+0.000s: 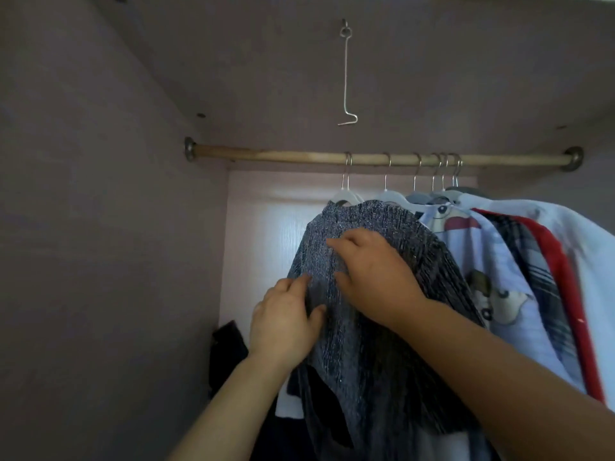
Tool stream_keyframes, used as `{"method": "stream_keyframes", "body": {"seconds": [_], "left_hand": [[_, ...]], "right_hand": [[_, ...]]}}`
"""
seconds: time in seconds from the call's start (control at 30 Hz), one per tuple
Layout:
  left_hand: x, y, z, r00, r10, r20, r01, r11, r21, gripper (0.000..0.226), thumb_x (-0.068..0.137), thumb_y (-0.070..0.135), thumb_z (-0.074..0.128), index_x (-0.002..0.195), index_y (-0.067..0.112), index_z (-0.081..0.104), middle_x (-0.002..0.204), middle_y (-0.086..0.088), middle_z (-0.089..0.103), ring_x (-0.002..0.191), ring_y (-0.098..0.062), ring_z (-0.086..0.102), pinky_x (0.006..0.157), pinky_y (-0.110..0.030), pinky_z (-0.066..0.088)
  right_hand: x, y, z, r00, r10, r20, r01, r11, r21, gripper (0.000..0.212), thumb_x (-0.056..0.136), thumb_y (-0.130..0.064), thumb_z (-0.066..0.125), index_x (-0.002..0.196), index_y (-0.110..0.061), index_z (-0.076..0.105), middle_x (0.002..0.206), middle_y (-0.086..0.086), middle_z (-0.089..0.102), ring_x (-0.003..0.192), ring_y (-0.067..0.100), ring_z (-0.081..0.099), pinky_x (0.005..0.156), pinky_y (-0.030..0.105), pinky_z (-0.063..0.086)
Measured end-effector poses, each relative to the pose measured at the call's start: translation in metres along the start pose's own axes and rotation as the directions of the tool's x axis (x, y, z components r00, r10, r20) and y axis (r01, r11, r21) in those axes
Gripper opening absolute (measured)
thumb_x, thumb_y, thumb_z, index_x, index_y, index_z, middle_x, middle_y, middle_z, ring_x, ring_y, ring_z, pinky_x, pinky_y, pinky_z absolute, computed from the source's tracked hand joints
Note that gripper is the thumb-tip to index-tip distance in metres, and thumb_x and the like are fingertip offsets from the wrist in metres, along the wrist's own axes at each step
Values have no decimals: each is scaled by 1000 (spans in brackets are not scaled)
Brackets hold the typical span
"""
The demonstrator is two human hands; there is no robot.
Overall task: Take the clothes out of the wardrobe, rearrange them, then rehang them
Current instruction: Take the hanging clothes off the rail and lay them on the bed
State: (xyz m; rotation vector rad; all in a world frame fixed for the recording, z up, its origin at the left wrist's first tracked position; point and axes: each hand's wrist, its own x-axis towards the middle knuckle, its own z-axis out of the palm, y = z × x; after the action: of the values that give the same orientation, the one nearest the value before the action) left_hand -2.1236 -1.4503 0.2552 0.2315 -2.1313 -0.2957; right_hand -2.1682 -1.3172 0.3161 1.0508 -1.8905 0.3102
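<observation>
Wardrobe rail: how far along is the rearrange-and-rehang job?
Apparently done: several garments, including a light-blue printed shirt, hang on hangers bunched toward the right of the rail. In hand: the left hand and right hand rest on the grey knit garment at the row's left end. Left: dark clothes sit low in the wardrobe, unhung. One frame can't tell removal from rehanging.

Wooden rail [266, 158], running wall to wall inside the wardrobe, with a metal socket [190, 148] holding each end. Hangers [347, 181] hooking over its right half, bunching rightward, carrying a grey knit top [366, 344], a pale blue printed shirt [466, 247], and plaid and red garments [545, 261].
</observation>
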Motion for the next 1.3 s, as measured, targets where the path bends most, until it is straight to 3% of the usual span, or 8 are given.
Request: {"method": "stream_keyframes", "body": {"seconds": [0.17, 0.27, 0.4, 0.6, 0.73, 0.9, 1.13, 1.3], "left_hand": [[37, -10, 19, 999, 28, -30, -29, 999, -41, 58, 90, 38, 53, 143, 23, 33, 139, 0, 42, 127, -19, 40, 103, -37, 37], [53, -13, 25, 998, 47, -45, -48, 999, -23, 58, 89, 40, 54, 142, 24, 35, 137, 0, 43, 126, -19, 41, 103, -37, 37], [72, -15, 32, 995, 71, -66, -70, 997, 7, 59, 90, 41, 53, 143, 25, 33, 139, 0, 42, 127, -19, 40, 104, -36, 36], [98, -8, 44, 995, 62, -73, -58, 996, 68, 59, 91, 43, 51, 144, 26, 30, 141, 0, 40, 129, -20, 38, 106, -36, 34], [113, -7, 49, 993, 58, -101, -49, 995, 85, 58, 91, 41, 52, 143, 26, 31, 141, -1, 39, 128, -22, 37, 106, -39, 34], [124, -5, 48, 987, 70, -143, -54, 992, 116, 59, 91, 39, 53, 144, 24, 32, 142, -3, 39, 129, -23, 36, 107, -41, 33], [131, 2, 27, 930, 124, -345, -85, 988, 126, 60, 91, 38, 54, 145, 23, 30, 146, -4, 32, 133, -24, 30, 107, -39, 28], [115, 4, 16, 846, 211, -490, -171, 977, 127, 60, 89, 39, 55, 140, 14, 39, 141, -10, 38, 130, -28, 35, 106, -41, 30]], "right_hand": [[51, 26, 20, 993, -9, -119, -16, 978, -207, 59, 90, -18, 54, 144, -15, 31, 145, 7, 33, 133, 25, 26, 111, 35, 16], [66, 49, 26, 989, 35, -147, -76, 956, -283, 72, 88, -33, 61, 146, -14, 24, 150, 10, 26, 137, 27, 22, 114, 39, 11], [68, 84, 35, 984, 104, -146, -147, 935, -323, 85, 83, -51, 60, 145, -11, 19, 148, 9, 29, 136, 27, 26, 113, 37, 15], [75, 119, 51, 988, 43, -146, -97, 919, -383, 81, 85, -56, 52, 147, -14, 19, 145, 5, 35, 133, 23, 30, 104, 36, 22], [83, 136, 58, 979, 7, -203, -80, 933, -350, 71, 86, -48, 56, 143, -12, 34, 135, 8, 48, 125, 27, 41, 97, 38, 30], [94, 158, 64, 943, -111, -314, -12, 931, -366, 64, 73, -42, 72, 121, -2, 59, 104, 16, 66, 93, 35, 60, 77, 40, 46], [105, 161, 38, 870, -147, -470, 11, 960, -281, 61, 78, -43, 67, 119, 1, 59, 103, 22, 65, 87, 39, 61, 73, 45, 47], [72, 143, 37, 829, -277, -487, 139, 944, -301, 64, 74, -47, 65, 117, 0, 61, 98, 18, 67, 79, 35, 65, 67, 40, 50]]}}
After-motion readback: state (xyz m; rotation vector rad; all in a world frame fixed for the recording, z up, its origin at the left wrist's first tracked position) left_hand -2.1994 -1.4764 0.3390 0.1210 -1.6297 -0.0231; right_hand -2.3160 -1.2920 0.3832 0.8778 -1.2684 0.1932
